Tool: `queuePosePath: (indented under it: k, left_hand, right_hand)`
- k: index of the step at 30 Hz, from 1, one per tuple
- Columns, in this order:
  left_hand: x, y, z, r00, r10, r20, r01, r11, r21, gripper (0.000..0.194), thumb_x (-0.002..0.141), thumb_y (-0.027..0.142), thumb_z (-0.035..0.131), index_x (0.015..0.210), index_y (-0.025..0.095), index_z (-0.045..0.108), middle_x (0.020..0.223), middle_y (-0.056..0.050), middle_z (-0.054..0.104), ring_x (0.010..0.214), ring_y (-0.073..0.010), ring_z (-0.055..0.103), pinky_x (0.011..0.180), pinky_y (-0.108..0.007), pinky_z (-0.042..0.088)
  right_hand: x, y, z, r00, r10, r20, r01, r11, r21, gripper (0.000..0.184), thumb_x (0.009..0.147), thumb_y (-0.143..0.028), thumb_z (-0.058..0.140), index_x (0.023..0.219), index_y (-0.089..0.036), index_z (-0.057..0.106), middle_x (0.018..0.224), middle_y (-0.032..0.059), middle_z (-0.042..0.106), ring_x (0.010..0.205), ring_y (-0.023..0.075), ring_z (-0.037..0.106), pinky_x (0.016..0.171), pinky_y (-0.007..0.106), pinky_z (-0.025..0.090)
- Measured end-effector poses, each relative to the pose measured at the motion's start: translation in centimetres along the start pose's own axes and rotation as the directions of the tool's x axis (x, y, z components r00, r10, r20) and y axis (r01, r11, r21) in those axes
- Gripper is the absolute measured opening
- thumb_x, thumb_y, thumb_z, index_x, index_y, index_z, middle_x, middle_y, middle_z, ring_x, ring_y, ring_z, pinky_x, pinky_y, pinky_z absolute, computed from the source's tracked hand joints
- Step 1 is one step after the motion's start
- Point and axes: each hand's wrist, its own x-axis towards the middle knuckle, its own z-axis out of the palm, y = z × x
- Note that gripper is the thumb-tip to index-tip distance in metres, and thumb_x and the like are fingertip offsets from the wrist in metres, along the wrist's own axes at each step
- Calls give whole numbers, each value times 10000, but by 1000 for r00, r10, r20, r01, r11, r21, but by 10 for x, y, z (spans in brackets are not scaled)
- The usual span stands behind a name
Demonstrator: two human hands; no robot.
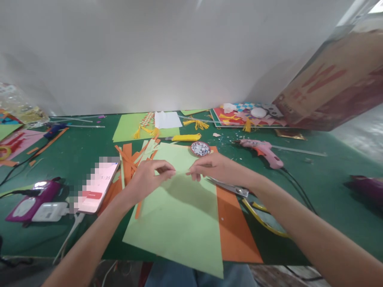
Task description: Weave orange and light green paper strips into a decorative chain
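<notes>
A large light green paper sheet (pixel 179 215) lies on the green table in front of me, over an orange sheet (pixel 236 231). My left hand (pixel 149 177) rests on the green sheet's upper left part, fingers curled with thumb and fingertips pinched at the paper. My right hand (pixel 214 167) is just to its right, fingers bent down and pinching near the same spot. A thin strip between the two hands is too small to make out. Orange and green paper strips (pixel 133 157) lie fanned beside my left hand.
Scissors with yellow handles (pixel 239 191) lie under my right wrist. A pink glue gun (pixel 265 151), a small round dish (pixel 200 148), a yellow coiled item (pixel 185 138), a phone (pixel 97 187), a charger (pixel 49 211), craft papers and a cardboard box (pixel 335 87) surround the sheets.
</notes>
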Motion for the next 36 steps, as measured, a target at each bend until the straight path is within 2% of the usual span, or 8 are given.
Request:
queuePosePath:
  k: [3,7,13,16,19,27,30,36]
  left_hand:
    - [0,3,-1,996,-42,74,46,998,-46,134,786,279,595,741,187,682,649,6,696,617,-127,617,600,-217,445]
    - [6,5,1,990,-56,129,69,993,-98,166,781,311,589,719,187,680,674,-8,705,649,-144,637,590,-221,445]
    - [21,3,18,975,-128,182,183,926,-330,137,745,305,621,693,178,629,654,-3,680,627,-132,624,611,-231,448]
    - [23,2,32,964,-191,183,263,774,-576,150,755,285,606,682,169,546,619,-2,652,572,-119,609,580,-235,444]
    - [21,-1,43,962,-208,178,273,690,-670,171,760,288,618,709,162,514,674,-22,666,571,-116,614,591,-247,451]
    - [15,-7,46,966,-253,56,209,634,-744,162,771,234,613,722,183,467,678,1,665,580,-133,647,599,-260,474]
    - [15,-6,45,969,-244,29,195,693,-694,100,775,228,597,711,156,570,721,-22,665,589,-125,642,591,-248,453]
    - [15,-8,46,951,-300,70,264,675,-689,142,767,275,621,843,155,624,787,-42,684,629,-143,663,626,-263,466]
  right_hand:
    - [-7,2,-18,997,53,-52,-56,997,-57,321,820,-373,513,612,-169,649,641,19,662,568,111,519,526,226,356]
    - [-9,1,-39,953,66,-295,-85,995,-52,267,742,-359,636,546,-178,618,528,-14,602,450,70,405,453,232,278]
    - [8,-2,-39,766,74,-639,120,960,254,241,688,-323,722,529,-189,600,457,-4,572,411,82,458,428,249,349]
    - [15,-2,-22,784,66,-617,217,903,371,242,731,-334,688,566,-162,648,571,45,658,469,105,558,433,245,390]
    - [18,2,-5,875,66,-479,234,809,539,225,750,-371,677,824,-161,713,716,57,716,597,144,662,487,234,451]
    - [14,15,6,953,79,-291,186,606,774,216,744,-353,695,872,-180,705,709,45,725,675,152,691,513,205,474]
    - [11,15,5,946,89,-311,199,599,775,263,777,-394,660,907,-169,700,586,10,675,519,112,637,461,196,446]
    - [8,13,4,926,144,-348,206,581,787,402,858,-470,523,1073,-156,654,312,-92,390,230,56,288,297,205,210]
